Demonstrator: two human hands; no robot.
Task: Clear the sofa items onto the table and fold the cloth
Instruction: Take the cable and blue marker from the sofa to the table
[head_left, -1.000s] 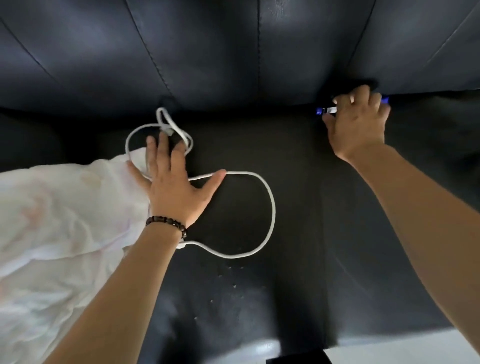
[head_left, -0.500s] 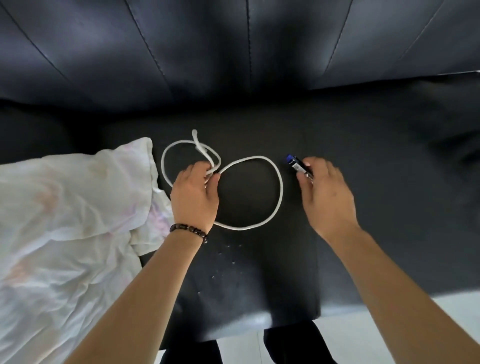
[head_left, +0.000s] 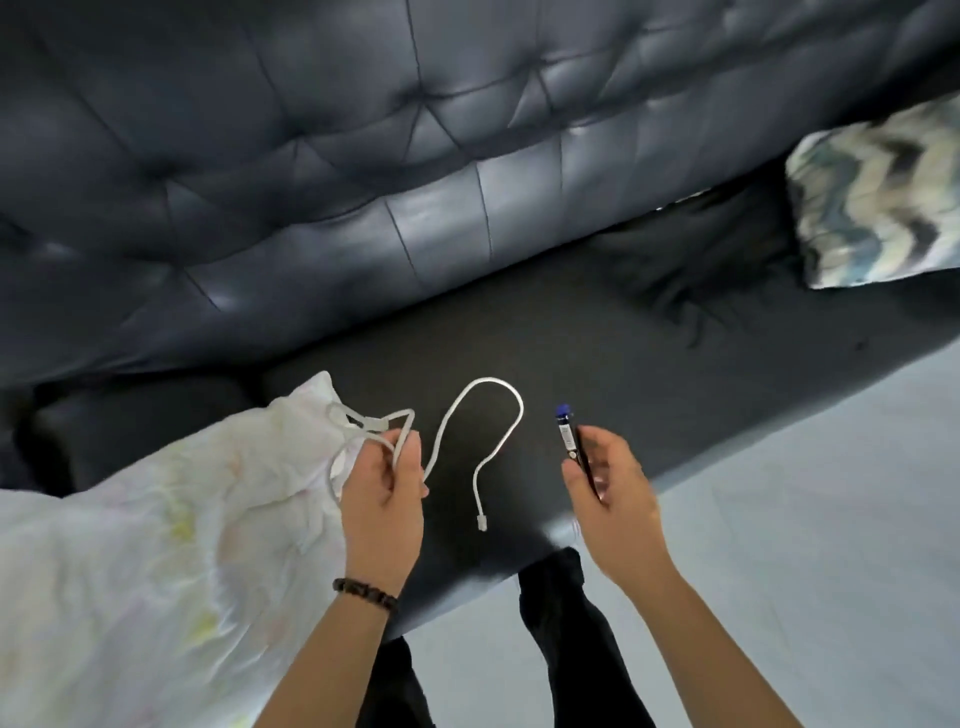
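Both hands grip: left hand (head_left: 382, 499) the looped cable (head_left: 493, 415); right hand (head_left: 615, 499) a pen (head_left: 571, 441), long axis near-vertical, blue end toward frame top.

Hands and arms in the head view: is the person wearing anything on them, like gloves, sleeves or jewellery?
No gloves, and no sleeves show on either forearm. The left hand has a bracelet of dark round beads at its wrist. The right hand has no watch or band at its wrist. I can make out no rings on either.
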